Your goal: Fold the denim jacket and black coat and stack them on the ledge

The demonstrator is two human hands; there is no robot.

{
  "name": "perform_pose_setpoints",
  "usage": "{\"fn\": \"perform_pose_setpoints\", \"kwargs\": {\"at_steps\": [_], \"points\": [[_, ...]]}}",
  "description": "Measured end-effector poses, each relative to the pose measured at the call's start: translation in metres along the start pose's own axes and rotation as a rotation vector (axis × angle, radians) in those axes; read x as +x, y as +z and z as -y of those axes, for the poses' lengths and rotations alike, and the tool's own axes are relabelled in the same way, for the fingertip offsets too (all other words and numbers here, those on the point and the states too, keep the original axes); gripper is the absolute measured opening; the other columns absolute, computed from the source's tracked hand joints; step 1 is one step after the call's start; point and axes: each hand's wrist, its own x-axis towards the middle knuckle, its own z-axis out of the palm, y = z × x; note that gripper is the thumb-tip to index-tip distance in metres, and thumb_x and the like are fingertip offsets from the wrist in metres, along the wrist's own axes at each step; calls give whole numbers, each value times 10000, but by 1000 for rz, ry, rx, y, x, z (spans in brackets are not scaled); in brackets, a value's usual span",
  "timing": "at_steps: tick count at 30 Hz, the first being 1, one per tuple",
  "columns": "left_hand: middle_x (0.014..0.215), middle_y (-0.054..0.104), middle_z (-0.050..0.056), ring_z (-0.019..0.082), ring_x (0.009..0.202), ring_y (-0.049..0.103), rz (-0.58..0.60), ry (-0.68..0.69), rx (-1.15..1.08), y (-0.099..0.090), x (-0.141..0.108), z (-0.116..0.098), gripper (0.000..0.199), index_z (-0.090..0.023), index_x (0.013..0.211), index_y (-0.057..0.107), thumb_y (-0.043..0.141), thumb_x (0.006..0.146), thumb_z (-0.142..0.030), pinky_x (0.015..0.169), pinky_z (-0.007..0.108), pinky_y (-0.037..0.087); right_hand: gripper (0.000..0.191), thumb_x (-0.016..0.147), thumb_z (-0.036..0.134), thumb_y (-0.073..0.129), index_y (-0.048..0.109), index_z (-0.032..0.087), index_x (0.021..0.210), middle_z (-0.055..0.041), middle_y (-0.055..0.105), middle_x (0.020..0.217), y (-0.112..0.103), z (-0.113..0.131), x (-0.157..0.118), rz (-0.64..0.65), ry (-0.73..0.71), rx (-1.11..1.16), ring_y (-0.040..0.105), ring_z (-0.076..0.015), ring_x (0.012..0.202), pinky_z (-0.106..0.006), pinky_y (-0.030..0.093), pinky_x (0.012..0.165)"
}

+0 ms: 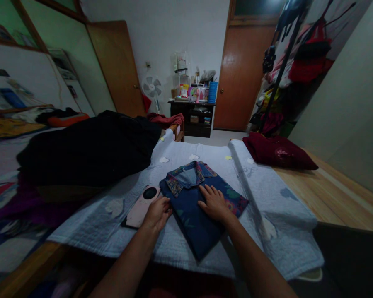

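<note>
A folded dark blue shirt (194,211) with a flowered collar and floral patches lies in front of me on a pale blue quilted cloth (170,242). My right hand (214,203) rests flat on the shirt's front below the collar, fingers spread. At the shirt's left edge is my left hand (158,213), with its fingers loosely bent and nothing visible held in them. Just left of that hand lies a pink phone (138,211) with a large round black camera, partly covered by the hand.
A heap of black clothing (90,153) lies to the left. On the right, a dark red cushion (278,151) sits on a wooden surface (301,186). Farther back stand a fan (152,87), a dark cabinet (197,120) and a brown door (239,74). Bags (311,62) hang at upper right.
</note>
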Motion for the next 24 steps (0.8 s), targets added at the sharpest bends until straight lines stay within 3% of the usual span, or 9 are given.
{"fn": "perform_pose_setpoints", "kwargs": {"at_steps": [4, 10, 15, 19, 22, 24], "points": [[699, 633, 19, 114, 586, 612, 58, -52, 28, 0, -1, 3, 173, -159, 815, 557, 485, 713, -39, 599, 239, 512, 669, 888, 502, 432, 245, 273, 1488, -71, 247, 1552, 0, 0, 0, -13, -4, -4, 178, -321, 1415, -503, 153, 1104], [889, 680, 26, 152, 632, 659, 162, 16, 166, 7, -9, 6, 432, -259, 1105, 528, 560, 713, -80, 574, 280, 533, 681, 882, 489, 451, 248, 252, 1488, -74, 243, 1553, 0, -1, -1, -7, -2, 23, 163, -309, 1421, -500, 146, 1112], [1026, 678, 52, 179, 707, 685, 133, 76, 224, 13, -14, 10, 621, -316, 1249, 410, 664, 717, -123, 590, 310, 551, 695, 850, 458, 514, 303, 216, 1466, -94, 308, 1524, -5, -7, 0, -4, -30, 142, 216, -296, 1408, -484, 172, 1118], [979, 700, 84, 195, 742, 690, 183, 13, 165, 13, -17, 15, 485, -219, 1184, 512, 647, 733, -99, 610, 296, 553, 605, 854, 396, 512, 422, 127, 1388, -136, 463, 1415, -17, -22, 9, -114, -32, 257, 413, -236, 1302, -352, 276, 1087], [914, 713, 100, 184, 702, 687, 194, -37, 154, 12, -20, 18, 365, -163, 1108, 581, 641, 753, -106, 603, 272, 544, 479, 855, 332, 501, 521, 141, 1294, -124, 547, 1328, -27, -40, 20, -218, 84, 184, 481, -229, 1224, -321, 311, 1050], [926, 715, 91, 181, 688, 687, 189, -61, 164, 12, -23, 18, 404, -188, 1150, 568, 649, 760, -120, 611, 292, 549, 415, 843, 314, 509, 571, 154, 1221, -124, 583, 1271, -32, -54, 27, -227, 203, 93, 511, -239, 1175, -318, 340, 1010]]}}
